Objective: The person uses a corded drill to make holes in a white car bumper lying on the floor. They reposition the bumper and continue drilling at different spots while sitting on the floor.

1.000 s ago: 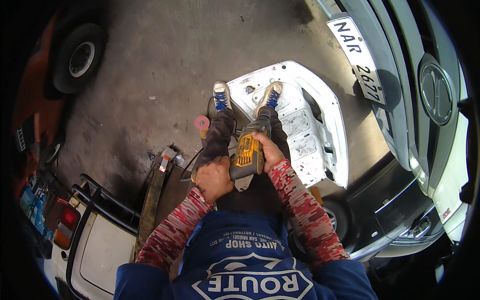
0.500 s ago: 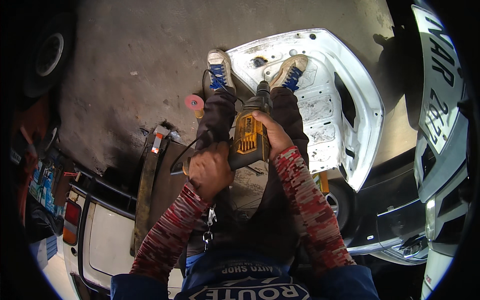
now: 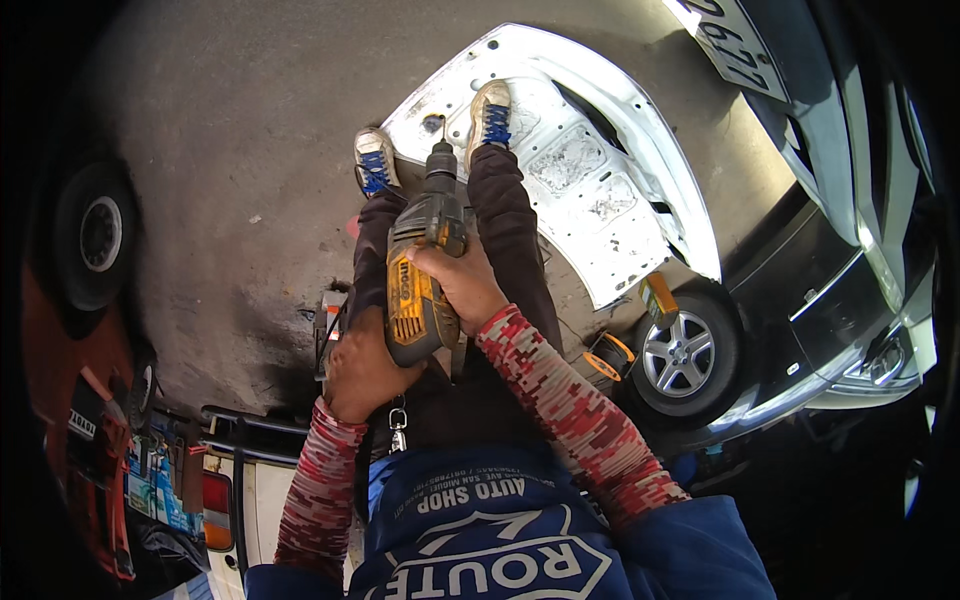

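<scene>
Both my hands hold a yellow and black power drill (image 3: 418, 305), its chuck pointing away from me. A thin bit (image 3: 444, 130) sticks out at its front, over the near edge of a white car body panel (image 3: 640, 150) on the floor; I cannot tell if it touches. My left hand (image 3: 365, 372) is closed at the drill's rear; the grip there is mostly hidden. My right hand (image 3: 462, 288) wraps the right side of the drill's body, thumb on top. My right shoe (image 3: 488, 115) rests on the panel, and my left shoe (image 3: 375, 160) stands beside its edge.
At right is a dark car with a silver wheel (image 3: 680, 352); a yellow box (image 3: 658, 298) and an orange-and-black object (image 3: 608, 357) lie near it. Another car (image 3: 835, 130) stands at upper right. Left are a vehicle wheel (image 3: 100, 235) and a white vehicle's tail light (image 3: 217, 510).
The view has turned, so the panel and my feet appear further left. The drill has tipped forward and its bit now shows. The pink disc is mostly hidden behind my left leg.
</scene>
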Demonstrator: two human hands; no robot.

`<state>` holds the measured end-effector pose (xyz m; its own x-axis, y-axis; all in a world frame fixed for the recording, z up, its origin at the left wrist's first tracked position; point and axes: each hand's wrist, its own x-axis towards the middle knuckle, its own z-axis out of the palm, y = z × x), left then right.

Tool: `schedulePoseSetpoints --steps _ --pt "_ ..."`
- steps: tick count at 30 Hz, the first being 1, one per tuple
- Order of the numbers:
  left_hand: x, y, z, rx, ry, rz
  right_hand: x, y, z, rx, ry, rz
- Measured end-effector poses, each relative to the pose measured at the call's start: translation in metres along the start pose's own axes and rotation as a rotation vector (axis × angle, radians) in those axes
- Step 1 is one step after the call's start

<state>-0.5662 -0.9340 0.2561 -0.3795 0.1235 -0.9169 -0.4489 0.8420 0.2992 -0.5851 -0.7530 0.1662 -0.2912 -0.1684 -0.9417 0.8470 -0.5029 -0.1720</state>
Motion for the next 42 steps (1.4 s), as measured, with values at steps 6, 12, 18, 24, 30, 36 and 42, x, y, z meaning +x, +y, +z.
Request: schedulePoseSetpoints --steps 6,12,18,24,30,36,42 --pt "-0.020 -0.032 -0.008 0.168 0.261 0.287 -0.021 0.048 0.043 -0.167 0.332 -0.136" --pt "-0.048 -0.056 -0.040 -0.001 0.077 0.383 -0.084 0.062 0.091 -0.230 0.555 -0.233" --pt "-0.062 -0.047 -0.061 0.117 0.013 0.532 -0.115 0.068 0.096 -0.050 0.625 -0.292" --pt "-0.078 -0.008 -0.075 0.278 -0.195 0.649 -0.112 0.090 0.078 0.331 0.576 -0.316" --pt "-0.086 0.032 -0.058 0.263 -0.607 0.420 -0.157 0.131 0.016 0.699 0.306 -0.308" --pt "-0.080 0.042 0.000 -0.279 -0.702 0.032 -0.186 0.149 -0.021 0.666 0.271 -0.278" --pt "-0.112 0.065 0.053 -0.098 -0.423 0.277 -0.224 0.140 -0.055 0.220 0.322 -0.394"
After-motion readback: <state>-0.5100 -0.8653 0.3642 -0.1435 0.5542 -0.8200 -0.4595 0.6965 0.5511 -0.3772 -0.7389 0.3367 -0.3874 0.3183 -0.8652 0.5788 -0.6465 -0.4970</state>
